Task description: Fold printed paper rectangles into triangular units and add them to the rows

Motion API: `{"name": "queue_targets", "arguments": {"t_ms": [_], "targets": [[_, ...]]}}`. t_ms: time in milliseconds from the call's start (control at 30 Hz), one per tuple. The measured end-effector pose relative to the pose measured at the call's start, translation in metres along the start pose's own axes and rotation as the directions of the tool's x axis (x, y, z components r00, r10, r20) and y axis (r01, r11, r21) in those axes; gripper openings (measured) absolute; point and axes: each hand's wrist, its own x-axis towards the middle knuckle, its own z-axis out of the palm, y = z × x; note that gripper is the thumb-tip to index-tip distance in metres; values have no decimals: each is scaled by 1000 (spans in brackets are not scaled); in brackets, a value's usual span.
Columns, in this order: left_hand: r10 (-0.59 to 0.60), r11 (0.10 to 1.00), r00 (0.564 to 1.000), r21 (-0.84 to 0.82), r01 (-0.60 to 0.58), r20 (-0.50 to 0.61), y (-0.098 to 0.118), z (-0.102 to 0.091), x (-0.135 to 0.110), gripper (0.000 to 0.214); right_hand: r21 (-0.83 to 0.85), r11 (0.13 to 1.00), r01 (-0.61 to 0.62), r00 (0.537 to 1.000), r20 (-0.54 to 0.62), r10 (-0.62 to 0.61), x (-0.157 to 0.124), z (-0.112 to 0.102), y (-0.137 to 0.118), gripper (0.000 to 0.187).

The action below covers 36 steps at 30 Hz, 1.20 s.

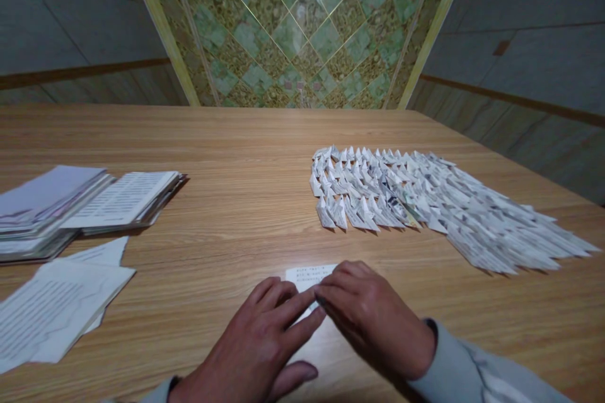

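A small printed sheet of paper (309, 274) lies on the table in front of me, its near part covered by my hands. My left hand (267, 330) rests over its left side with the fingers stretched out and the thumb apart. On the right side, my right hand (373, 312) has its fingers pressed together against the paper. The fingertips of both hands meet near the middle of the sheet. What lies under the right fingers is hidden.
Rows of folded paper boats (363, 186) stand at the right, with more tightly packed folded papers (510, 227) beside them. To the left are a stack of papers (51, 198), a smaller printed pile (130, 198) and loose printed sheets (61, 302). The wooden table (227, 157) reaches toward a tiled wall.
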Motion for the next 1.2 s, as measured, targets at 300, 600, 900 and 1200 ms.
{"name": "queue_targets", "arguments": {"t_ms": [300, 600, 900, 1200], "targets": [[-34, 996, 999, 77, 35, -16, -1, 7, -7, 61, -97, 994, -59, 998, 11, 60, -3, -7, 0, 20], [-17, 990, 1000, 136, 18, -8, -2, 11, -9, 64, -144, 981, -130, 992, -16, 129, -5, -21, 14, 19], [60, 993, 995, 109, -52, -77, 9, 23, -4, 77, -46, 961, -274, 962, -17, 273, 12, 3, 0, 8], [36, 997, 999, 72, -34, -38, 11, 18, 1, 76, -52, 957, -284, 958, -45, 282, 13, 6, -5, 8]]}}
